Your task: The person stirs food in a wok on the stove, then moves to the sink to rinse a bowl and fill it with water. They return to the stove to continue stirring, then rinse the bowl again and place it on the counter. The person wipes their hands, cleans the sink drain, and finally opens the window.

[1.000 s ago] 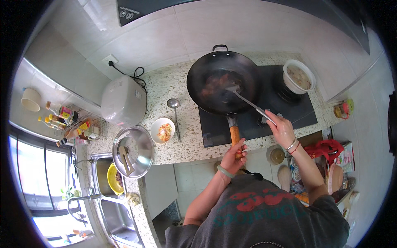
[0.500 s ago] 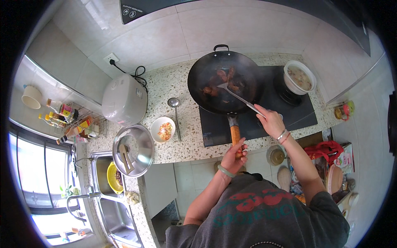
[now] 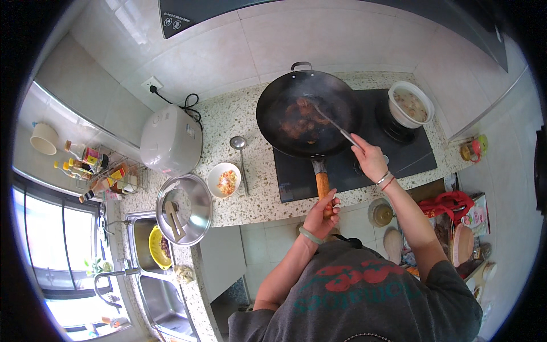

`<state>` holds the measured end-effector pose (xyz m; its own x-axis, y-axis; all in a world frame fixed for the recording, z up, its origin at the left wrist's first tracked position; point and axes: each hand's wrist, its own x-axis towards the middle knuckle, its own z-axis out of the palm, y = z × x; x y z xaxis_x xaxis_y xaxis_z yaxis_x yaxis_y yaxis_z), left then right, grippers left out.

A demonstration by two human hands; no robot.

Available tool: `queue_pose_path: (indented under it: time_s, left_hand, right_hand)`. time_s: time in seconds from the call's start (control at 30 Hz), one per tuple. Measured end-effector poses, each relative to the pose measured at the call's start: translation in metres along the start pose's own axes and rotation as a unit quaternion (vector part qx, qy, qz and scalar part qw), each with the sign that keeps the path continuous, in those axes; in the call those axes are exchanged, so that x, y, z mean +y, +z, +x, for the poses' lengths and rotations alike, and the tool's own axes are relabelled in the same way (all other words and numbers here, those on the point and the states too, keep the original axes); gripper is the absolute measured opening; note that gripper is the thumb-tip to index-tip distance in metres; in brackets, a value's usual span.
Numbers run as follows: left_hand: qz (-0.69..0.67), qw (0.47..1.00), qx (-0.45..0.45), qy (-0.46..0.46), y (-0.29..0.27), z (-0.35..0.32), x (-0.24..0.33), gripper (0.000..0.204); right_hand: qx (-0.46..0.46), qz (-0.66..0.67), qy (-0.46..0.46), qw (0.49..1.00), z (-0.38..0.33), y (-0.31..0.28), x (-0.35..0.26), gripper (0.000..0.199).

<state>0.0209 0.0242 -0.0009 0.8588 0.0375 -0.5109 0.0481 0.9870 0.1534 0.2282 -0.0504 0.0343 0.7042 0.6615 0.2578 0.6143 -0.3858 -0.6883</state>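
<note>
A black wok [image 3: 273, 125] sits on the dark cooktop [image 3: 410, 157], with steam rising from it. Browned pieces of meat [image 3: 302, 118] lie together at the middle of the wok. My left hand [image 3: 323, 214] is wrapped round the wok's wooden handle [image 3: 322, 183]. With my right hand [image 3: 370, 161] I grip a metal spatula [image 3: 336, 126] by its shaft end. The spatula slopes down into the wok, and its blade is among the meat, mostly hidden by it.
Right of the wok stands a white bowl of soup [image 3: 410, 107]. To the left are a small bowl of chopped ingredients [image 3: 224, 180], a ladle [image 3: 241, 159], a rice cooker [image 3: 171, 139] and a lid [image 3: 196, 214] with tongs on it. A sink [image 3: 162, 302] lies at lower left.
My right hand has moved slightly, and the spatula has shifted in the wok. The meat pieces are gathered closer together. My left hand stays on the handle.
</note>
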Motion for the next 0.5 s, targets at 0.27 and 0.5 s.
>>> queue_pose_path:
  time_s: [0.27,0.5]
  left_hand:
    - [-0.001,1.000,0.017,0.008,0.000,-0.001,0.000,0.025]
    - [-0.001,1.000,0.012,-0.002,-0.004,0.002,0.000,0.024]
  right_hand:
    - [0.016,-0.054,-0.122,0.991,-0.011,-0.010,-0.024,0.034]
    - [-0.039,-0.221,-0.118,0.967,-0.008,-0.004,-0.023,0.039]
